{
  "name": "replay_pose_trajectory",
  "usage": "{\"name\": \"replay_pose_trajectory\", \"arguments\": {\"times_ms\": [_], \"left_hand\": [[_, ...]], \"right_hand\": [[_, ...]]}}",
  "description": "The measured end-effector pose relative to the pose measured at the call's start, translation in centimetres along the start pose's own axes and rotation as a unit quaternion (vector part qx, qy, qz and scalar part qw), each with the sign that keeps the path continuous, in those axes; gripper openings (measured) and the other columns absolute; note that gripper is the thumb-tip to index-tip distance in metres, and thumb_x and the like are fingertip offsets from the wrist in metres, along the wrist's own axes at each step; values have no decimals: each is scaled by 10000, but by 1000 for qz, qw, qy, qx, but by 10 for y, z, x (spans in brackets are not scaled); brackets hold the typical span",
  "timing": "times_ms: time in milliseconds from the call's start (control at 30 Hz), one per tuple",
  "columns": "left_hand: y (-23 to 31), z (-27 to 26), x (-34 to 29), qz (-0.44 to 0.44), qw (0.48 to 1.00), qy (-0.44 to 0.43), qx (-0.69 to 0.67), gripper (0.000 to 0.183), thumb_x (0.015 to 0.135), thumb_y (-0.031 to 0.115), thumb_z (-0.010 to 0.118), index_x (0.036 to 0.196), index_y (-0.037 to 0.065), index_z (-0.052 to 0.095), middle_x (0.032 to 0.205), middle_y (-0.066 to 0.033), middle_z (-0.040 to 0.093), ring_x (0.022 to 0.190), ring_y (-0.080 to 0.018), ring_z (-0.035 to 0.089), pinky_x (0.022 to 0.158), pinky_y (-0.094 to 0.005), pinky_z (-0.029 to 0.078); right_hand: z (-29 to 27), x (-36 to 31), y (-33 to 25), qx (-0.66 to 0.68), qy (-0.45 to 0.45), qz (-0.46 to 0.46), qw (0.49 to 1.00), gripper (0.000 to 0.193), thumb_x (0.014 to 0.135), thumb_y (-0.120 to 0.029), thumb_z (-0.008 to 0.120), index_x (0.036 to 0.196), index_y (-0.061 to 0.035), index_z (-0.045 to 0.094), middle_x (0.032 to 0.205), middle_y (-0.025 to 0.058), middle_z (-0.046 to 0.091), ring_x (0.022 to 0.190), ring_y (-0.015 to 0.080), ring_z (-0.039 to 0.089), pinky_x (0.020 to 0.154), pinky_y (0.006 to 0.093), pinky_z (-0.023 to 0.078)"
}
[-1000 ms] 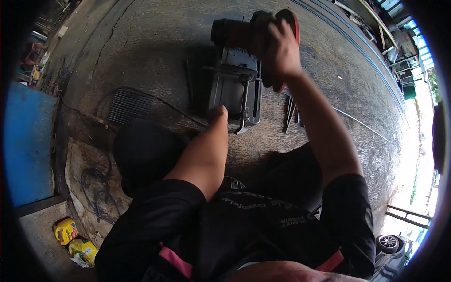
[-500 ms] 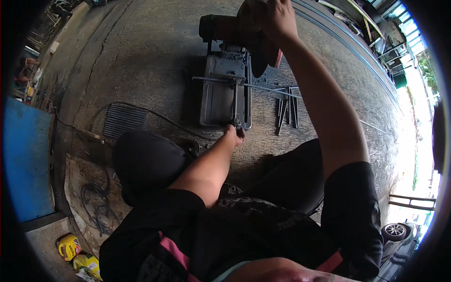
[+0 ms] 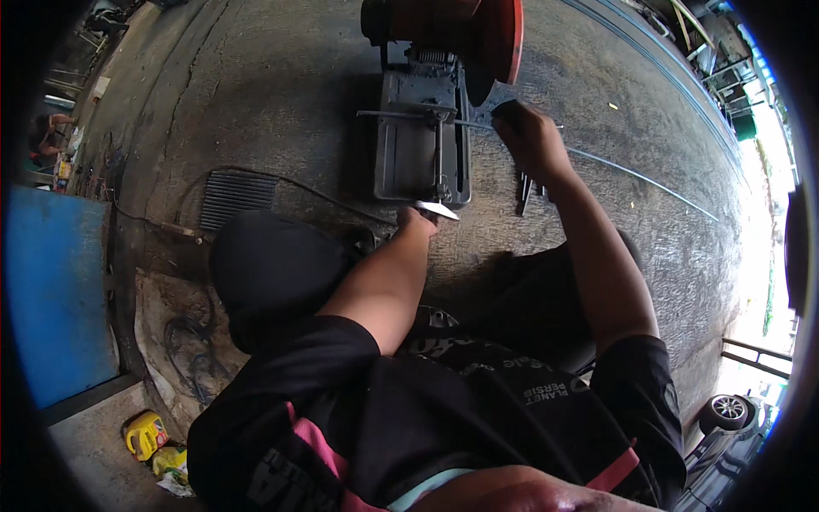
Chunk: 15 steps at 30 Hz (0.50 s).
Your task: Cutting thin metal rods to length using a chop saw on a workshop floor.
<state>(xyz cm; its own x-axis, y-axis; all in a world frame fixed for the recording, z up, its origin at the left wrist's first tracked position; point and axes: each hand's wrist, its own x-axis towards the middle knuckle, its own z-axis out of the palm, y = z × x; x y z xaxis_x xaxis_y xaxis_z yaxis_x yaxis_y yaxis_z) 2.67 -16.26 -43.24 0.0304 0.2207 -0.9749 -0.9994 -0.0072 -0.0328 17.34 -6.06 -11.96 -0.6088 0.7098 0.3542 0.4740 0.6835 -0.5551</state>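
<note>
My left hand [image 3: 415,222] is closed round the handle at the near end of the vise screw [image 3: 439,158] on a cut-off saw. A pale, flat, shiny piece [image 3: 438,209] shows right above those fingers. A thin metal rod [image 3: 473,125] lies crosswise in the vise, on the saw's grey base [image 3: 388,162]. My right hand [image 3: 535,143] is at the rod, right of the base, with its fingers curled. Dark shade covers its fingertips, and what they hold cannot be made out. Behind the vise stands the saw head with its red guard [image 3: 512,43].
Several dark metal pieces [image 3: 523,194] lie on the concrete under my right forearm. A ribbed grate [image 3: 239,200] and a cable [image 3: 328,200] are at left, near a blue panel [image 3: 55,290]. Long rods [image 3: 657,68] stretch along the far right. A yellow container [image 3: 146,435] stands lower left.
My right hand has come down from the top of the saw to the rod. My left hand stays at the vise handle, where the pale piece now shows. The whole view has shifted slightly.
</note>
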Motion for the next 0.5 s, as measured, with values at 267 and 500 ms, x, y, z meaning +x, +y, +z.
{"name": "replay_pose_trajectory", "arguments": {"times_ms": [267,500], "left_hand": [[28,-22,6,141,986,51,78,370,923,428,364,769,114,485,589,-28,462,476,-141,407,560,-319,408],[11,-19,-17,190,979,23,-70,417,909,461,368,1073,92,474,989,-73,520,858,-190,507,819,-385,450]], "right_hand": [[49,-19,32,0,-178,64,982,221,833,-218,596,951,-33,618,892,179,641,864,297,626,761,376,490],[58,-24,45,-24,-302,98,948,293,819,-260,590,1025,-52,607,956,173,644,930,318,616,803,399,481]]}}
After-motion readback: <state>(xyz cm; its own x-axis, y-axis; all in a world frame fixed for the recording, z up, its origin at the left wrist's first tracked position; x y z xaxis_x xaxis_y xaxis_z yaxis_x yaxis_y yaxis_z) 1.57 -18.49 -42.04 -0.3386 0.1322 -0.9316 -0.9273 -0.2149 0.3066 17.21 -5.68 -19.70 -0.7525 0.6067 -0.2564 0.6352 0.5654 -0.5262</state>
